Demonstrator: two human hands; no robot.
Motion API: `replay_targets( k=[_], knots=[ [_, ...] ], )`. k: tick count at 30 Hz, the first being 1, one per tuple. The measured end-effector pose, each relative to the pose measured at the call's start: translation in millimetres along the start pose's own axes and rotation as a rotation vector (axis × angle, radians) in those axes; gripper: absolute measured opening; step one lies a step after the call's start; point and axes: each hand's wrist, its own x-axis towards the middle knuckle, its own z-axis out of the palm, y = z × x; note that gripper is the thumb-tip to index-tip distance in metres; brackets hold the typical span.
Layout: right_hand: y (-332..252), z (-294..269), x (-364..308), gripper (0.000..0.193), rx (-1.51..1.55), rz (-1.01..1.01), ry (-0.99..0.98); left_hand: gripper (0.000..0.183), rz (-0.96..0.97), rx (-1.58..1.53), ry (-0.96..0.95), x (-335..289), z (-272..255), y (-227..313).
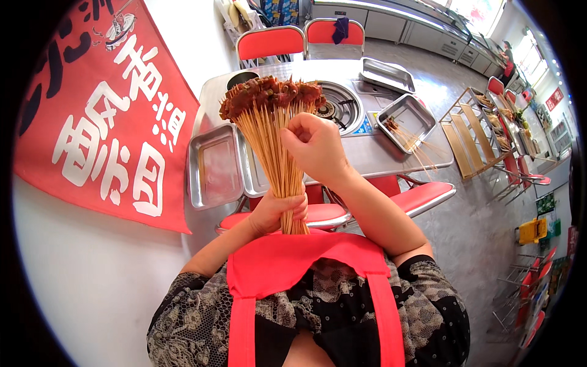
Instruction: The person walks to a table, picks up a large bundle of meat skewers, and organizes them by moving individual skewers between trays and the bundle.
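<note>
My left hand (278,211) is wrapped round the lower part of a thick bundle of wooden skewers (269,137), held upright in front of my chest. Dark red-brown pieces of meat (269,100) crowd the upper ends and fan out wider than the sticks below. Beside the bundle, just under the meat, my right hand (318,147) is closed with its fingers curled; its thumb and forefinger touch or nearly touch the sticks. Whatever it may pinch is hidden. To the right, a steel tray (429,125) contains a few more skewers (398,131), their sticks jutting over its near edge.
A metal table (214,92) has a round burner (351,110) set into it. Shallow steel trays (215,171) stand left of the bundle; another tray (386,74) lies at the far right. Red chairs (422,199) surround the table. A slatted rack (474,131) stands farther right.
</note>
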Motion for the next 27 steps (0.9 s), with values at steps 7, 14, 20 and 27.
replay_targets(
  k=[7, 14, 20, 27],
  knots=[
    [-10.6, -11.5, 4.6, 0.01, 0.286, 0.062, -0.009, 0.024, -0.026, -0.028, -0.007, -0.9, -2.6, -0.2],
    [-41.7, -83.5, 31.5, 0.012, 0.311, -0.173, 0.414, 0.019, -0.004, 0.029, -0.009, 0.0, -5.1, 0.0],
    [-21.0, -70.0, 25.3, 0.016, -0.359, -0.109, 0.279, 0.011, 0.071, 0.06, 0.15, 10.6, -17.9, 2.1],
    [21.5, -16.8, 19.0, 0.018, -0.594, -0.181, 0.149, 0.012, 0.152, 0.138, 0.205, 16.6, -16.2, -11.3]
  ],
)
